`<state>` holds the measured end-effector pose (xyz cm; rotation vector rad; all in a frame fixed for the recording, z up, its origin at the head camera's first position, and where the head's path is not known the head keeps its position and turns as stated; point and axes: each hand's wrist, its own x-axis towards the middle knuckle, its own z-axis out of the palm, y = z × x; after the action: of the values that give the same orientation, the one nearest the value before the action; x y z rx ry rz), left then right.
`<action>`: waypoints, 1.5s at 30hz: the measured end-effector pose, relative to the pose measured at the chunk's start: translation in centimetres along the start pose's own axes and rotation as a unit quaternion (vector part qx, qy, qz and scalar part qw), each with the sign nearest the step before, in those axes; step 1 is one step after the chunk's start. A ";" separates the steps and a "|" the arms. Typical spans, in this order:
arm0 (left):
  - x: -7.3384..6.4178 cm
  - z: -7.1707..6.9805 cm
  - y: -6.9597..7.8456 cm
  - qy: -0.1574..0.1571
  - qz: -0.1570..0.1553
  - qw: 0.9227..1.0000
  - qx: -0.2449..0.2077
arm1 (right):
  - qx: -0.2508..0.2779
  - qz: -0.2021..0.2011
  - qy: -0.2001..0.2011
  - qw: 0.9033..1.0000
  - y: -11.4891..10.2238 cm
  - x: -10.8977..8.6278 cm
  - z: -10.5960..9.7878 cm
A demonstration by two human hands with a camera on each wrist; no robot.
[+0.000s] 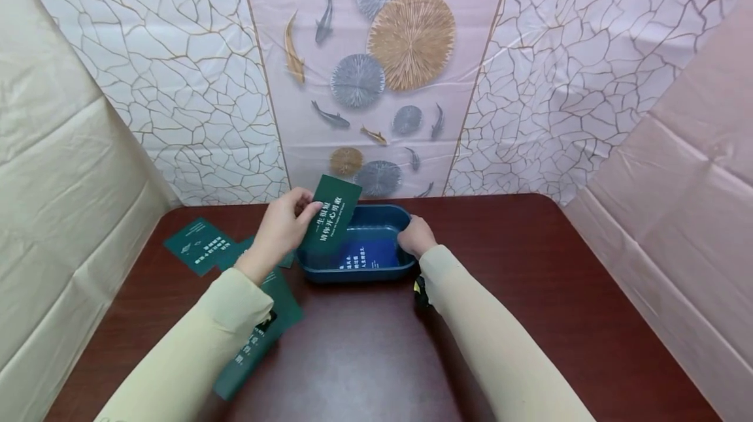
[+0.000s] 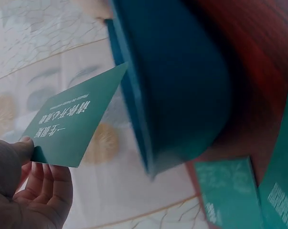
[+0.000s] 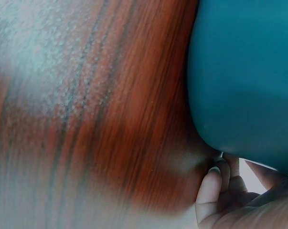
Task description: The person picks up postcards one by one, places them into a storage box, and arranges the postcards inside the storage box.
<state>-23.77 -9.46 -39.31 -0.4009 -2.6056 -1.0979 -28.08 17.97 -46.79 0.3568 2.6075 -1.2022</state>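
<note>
In the head view my left hand (image 1: 281, 229) pinches one end of a green card (image 1: 340, 210) with white lettering. The card is tilted above the left part of a dark blue oblong basin (image 1: 359, 275); in the left wrist view the card (image 2: 77, 119) stands beside the basin's wall. Inside the basin lies a blue-looking card (image 1: 379, 252) with white text. My right hand (image 1: 418, 237) grips the basin's right end at the rim. In the right wrist view its fingers (image 3: 210, 186) are curled against the basin wall (image 3: 244, 81).
More green cards (image 1: 197, 245) lie at the table's left, partly overlapping. A larger green sheet or folder (image 1: 285, 301) is partly hidden under my left forearm. The reddish-brown table (image 1: 529, 291) backs onto a patterned cloth (image 1: 206, 82), with pale cloth walls at both sides.
</note>
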 end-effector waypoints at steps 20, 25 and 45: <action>-0.2 3.8 -0.9 -0.096 -0.047 0.994 0.011 | -0.001 -0.005 -0.007 1.000 -0.5 -0.1 0.0; -0.3 4.3 -1.0 -0.128 -0.053 0.990 0.034 | 0.001 -0.003 -0.005 1.000 -0.4 -0.2 -0.1; 0.7 5.4 -0.7 -0.222 -0.006 0.967 0.127 | 0.001 0.003 0.004 1.000 0.0 0.3 0.1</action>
<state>-25.47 -5.94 -43.14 -0.6331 -3.0895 -0.7234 -28.34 17.97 -46.95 0.3694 2.6114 -1.2034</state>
